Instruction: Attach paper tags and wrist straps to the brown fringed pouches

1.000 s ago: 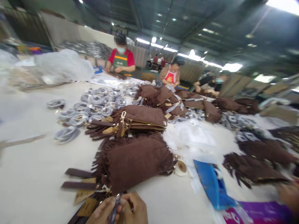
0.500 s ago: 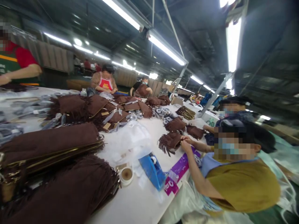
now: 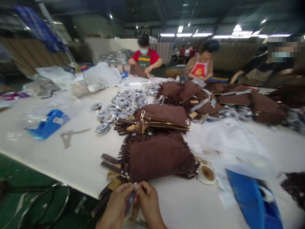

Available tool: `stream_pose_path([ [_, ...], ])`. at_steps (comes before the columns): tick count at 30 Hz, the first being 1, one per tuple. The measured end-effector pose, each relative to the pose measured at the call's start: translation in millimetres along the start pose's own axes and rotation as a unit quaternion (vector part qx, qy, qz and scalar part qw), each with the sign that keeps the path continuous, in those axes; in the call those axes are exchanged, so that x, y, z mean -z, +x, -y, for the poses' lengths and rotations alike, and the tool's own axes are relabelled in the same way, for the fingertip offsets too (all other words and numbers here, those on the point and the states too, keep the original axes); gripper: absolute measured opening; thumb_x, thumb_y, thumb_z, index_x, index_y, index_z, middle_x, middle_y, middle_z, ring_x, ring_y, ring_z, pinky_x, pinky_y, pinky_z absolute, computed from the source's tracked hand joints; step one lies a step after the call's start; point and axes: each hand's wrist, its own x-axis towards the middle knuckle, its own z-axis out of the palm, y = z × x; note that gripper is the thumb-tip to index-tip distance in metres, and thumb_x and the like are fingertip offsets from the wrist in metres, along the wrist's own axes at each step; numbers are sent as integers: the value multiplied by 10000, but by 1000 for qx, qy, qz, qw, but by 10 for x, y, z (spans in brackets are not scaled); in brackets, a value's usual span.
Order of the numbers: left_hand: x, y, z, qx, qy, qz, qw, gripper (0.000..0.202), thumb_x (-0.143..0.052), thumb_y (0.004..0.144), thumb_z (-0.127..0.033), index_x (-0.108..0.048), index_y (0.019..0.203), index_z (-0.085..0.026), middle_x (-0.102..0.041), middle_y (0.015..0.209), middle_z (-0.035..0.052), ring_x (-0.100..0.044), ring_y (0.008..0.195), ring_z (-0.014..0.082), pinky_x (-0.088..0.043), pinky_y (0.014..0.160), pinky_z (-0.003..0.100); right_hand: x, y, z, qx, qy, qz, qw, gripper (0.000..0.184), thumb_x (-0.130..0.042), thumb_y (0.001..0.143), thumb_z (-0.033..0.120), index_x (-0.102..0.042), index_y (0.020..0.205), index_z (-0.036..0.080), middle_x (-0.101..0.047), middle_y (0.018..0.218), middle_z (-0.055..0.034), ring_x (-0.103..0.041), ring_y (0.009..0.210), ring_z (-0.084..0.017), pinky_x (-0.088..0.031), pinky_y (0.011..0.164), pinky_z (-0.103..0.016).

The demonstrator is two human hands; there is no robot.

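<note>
Left hand and right hand pinch a narrow dark strap between them. Brown fringed suede bag lies just beyond, by the table's near edge.

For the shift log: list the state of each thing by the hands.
Left hand: pinched shut on the dark strip.
Right hand: pinched shut on the same strip.
Fringed bag stack: lying flat, fringe spread.
Tape roll: lying flat, hole up.
Blue dispenser: lying on the table, far left.
</note>
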Motion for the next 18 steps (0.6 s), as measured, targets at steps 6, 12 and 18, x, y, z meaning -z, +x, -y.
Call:
stream_pose_path([
  [6, -85, -65, -39, -143, 232, -40, 961, 181, -682, 732, -338, -644, 667, -173, -636, 599, 22, -571, 566, 182, -443, 542, 236, 80, -20, 57, -34, 33, 21, 999, 349, -650, 737, 480, -645, 613, 154, -619, 544, -3, -518, 522, -126, -378, 498, -206],
  [12, -10, -58, -6, -99, 174, 9, 980, 273, -728, 713, -404, -679, 770, -142, -669, 641, 58, -600, 602, 199, -462, 585, 264, 73, 57, -92, -133, 145, 74, 978, 514, -742, 567, 633, -625, 621, 135, -576, 486, 4, -395, 390, -68, -292, 396, -183],
  [18, 18, -78, -201, 0, 49, 102, 994, 287, -810, 665, -325, -681, 741, -80, -665, 679, 90, -573, 588, 129, -424, 578, 200, 129, 51, 2, -215, 241, 155, 934, 433, -800, 610, 508, -603, 667, 127, -543, 561, 21, -375, 444, -39, -285, 433, -154],
])
